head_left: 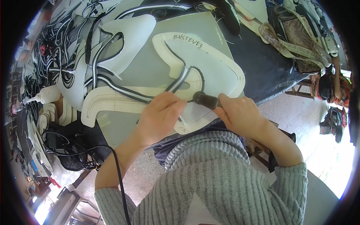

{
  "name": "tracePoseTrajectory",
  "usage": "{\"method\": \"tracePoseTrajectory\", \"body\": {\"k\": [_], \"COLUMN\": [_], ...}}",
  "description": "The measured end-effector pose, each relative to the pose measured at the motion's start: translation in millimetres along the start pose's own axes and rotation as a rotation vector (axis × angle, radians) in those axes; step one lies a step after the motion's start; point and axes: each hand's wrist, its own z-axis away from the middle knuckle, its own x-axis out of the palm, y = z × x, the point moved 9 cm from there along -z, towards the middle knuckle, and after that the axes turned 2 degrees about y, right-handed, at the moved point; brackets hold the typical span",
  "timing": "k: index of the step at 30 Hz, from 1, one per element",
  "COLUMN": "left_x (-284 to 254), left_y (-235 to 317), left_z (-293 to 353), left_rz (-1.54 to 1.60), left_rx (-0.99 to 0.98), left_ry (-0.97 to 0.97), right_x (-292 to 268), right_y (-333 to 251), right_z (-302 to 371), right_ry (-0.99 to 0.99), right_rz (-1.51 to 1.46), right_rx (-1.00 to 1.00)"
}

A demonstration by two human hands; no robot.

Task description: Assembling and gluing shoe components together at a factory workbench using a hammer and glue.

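Note:
My right hand (242, 114) is closed round the handle of a small hammer. Its dark head (204, 100) rests at or just above the edge of a pale, curved cut panel (221, 67). My left hand (161, 116) pinches a black-and-white strip (125, 91) at the panel's lower curve, beside the hammer head; its fingertips partly hide the strip. The strip trails off to the left. Dark notched edging and a grey-white band (182, 79) run along the panel's inner curve. Under my left wrist lies a cream curved template (112, 99).
Another white panel (131, 33) with strips lies at the upper left of the grey board (165, 26). Tangled strips (63, 48) and a white squeeze bottle (48, 94) are at the left. A black cable (116, 161) crosses my left arm. Patterned bags (296, 41) sit far right.

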Motion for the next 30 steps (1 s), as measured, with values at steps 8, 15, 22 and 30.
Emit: {"method": "tracePoseTrajectory", "body": {"k": [8,15,22,30], "left_x": [0,-6,-15,-15], "left_y": [8,-5,-10,-9], "left_z": [7,8,14,23], "left_rz": [-0.091,0.048,-0.040,-0.027], "left_rx": [0.168,-0.005,0.043,0.108], "left_ry": [0.104,0.098,0.059,0.111], "right_x": [9,-3,-6,10], "right_y": [-17,-20,-20,-33], "right_z": [-2,-7,-12,-14], "right_ry": [-0.022,0.079,0.010,-0.126], "right_rz": [-0.023,-0.046,0.040,0.001], "right_rx": [-0.025,-0.056,-0.061,-0.054]}}
